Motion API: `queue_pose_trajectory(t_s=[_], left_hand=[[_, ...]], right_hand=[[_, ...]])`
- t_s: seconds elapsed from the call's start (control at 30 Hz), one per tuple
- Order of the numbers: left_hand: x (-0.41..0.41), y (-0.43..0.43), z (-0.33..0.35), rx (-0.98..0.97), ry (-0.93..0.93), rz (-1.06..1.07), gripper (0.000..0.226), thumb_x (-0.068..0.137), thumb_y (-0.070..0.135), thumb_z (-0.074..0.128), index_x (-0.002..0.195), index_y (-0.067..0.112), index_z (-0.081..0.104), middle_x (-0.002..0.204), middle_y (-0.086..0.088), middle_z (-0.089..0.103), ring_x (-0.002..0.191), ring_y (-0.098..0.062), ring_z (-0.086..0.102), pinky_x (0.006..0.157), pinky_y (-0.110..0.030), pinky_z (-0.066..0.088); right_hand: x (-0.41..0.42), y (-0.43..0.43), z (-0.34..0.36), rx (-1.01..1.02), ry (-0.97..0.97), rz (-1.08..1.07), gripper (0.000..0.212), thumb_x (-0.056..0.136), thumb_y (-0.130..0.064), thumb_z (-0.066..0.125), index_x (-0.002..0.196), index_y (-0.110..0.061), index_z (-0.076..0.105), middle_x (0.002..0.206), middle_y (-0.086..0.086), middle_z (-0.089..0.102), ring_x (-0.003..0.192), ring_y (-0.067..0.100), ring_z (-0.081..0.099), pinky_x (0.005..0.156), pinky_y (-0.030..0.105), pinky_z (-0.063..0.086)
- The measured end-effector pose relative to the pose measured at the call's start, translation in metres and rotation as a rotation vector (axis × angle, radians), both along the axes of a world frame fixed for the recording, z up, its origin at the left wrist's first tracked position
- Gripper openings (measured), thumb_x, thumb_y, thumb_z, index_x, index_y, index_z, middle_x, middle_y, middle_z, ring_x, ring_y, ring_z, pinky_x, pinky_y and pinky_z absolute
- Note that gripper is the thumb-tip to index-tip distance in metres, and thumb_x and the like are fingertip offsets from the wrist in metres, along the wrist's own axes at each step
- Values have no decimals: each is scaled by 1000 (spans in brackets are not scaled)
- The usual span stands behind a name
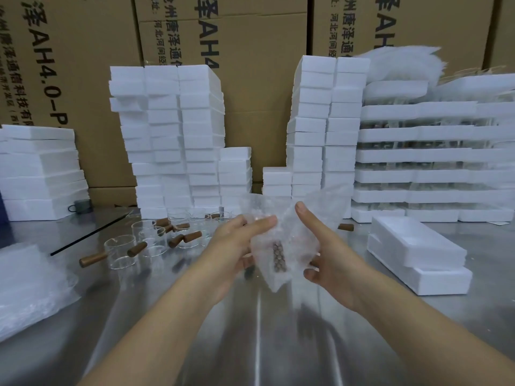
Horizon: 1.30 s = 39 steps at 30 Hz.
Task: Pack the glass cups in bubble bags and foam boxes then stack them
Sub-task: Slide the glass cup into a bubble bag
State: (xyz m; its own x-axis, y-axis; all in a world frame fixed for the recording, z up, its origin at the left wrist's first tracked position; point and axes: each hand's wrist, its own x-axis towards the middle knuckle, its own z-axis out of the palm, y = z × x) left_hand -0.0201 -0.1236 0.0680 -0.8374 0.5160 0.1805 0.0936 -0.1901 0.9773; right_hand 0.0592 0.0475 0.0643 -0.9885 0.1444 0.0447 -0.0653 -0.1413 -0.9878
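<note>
**Item in hand:** one glass cup (289,240) inside a bubble bag (292,218). You hold it above the table (250,330), in front of you, between both hands.

**Hands:** your left hand (239,240) grips the bag's left side with the thumb laid along the top. Your right hand (331,263) grips the right side, thumb raised and fingers curled beneath. The two hands are close together, with only the bagged cup between them.

**Handling:** probably light, and certainly fragile. The wrap is soft and slick, so the cup may slide inside it. Support the body from underneath rather than pinching loose film.

**Orientation:** the wooden handle (278,259) shows through the bubbles. It points down and towards you, and the long axis runs along it. The bag's open mouth flares up and away. I cannot tell which way the cup's rim faces.

**Nearby stock:**
- Loose cups (133,246) stand on the table to your left.
- Spare bags (30,280) lie at the far left.
- An open foam box (418,246) sits to your right.
- Foam stacks (178,135) rise behind.
</note>
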Motion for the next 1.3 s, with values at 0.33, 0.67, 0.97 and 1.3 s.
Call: queue_pose_trajectory(t_s=[0.33, 0.67, 0.97, 1.3], left_hand=[[5, 6, -5, -112, -67, -95, 51, 70, 45, 89, 114, 22, 83, 113, -6, 82, 94, -22, 79, 82, -37, 62], [-1, 9, -6, 185, -294, -115, 53, 74, 29, 86, 121, 7, 76, 99, -14, 81, 85, -29, 80, 69, -41, 66], [-8, 11, -12, 325, -286, -44, 49, 104, 30, 70, 146, 46, 50, 121, -5, 81, 106, -31, 80, 73, -44, 67], [-11, 5, -15, 167, -126, -161, 64, 84, 18, 88, 140, 28, 60, 127, -17, 77, 107, -36, 77, 86, -40, 66]], right_hand=[[-7, 19, 4, -332, 102, -87, 9, 97, -2, 64, 103, -1, 71, 99, 13, 75, 79, 19, 73, 71, 29, 65], [-13, 23, 0, -303, 188, -92, 28, 95, 4, 57, 117, 20, 61, 112, 24, 71, 104, 28, 74, 79, 29, 63], [-7, 14, -1, 340, 333, -56, 33, 89, -30, 82, 120, -30, 70, 113, -7, 78, 105, 10, 74, 90, 25, 60], [-11, 7, -7, 461, 499, -320, 15, 89, -13, 81, 100, -13, 71, 92, 5, 76, 87, 25, 74, 83, 49, 60]])
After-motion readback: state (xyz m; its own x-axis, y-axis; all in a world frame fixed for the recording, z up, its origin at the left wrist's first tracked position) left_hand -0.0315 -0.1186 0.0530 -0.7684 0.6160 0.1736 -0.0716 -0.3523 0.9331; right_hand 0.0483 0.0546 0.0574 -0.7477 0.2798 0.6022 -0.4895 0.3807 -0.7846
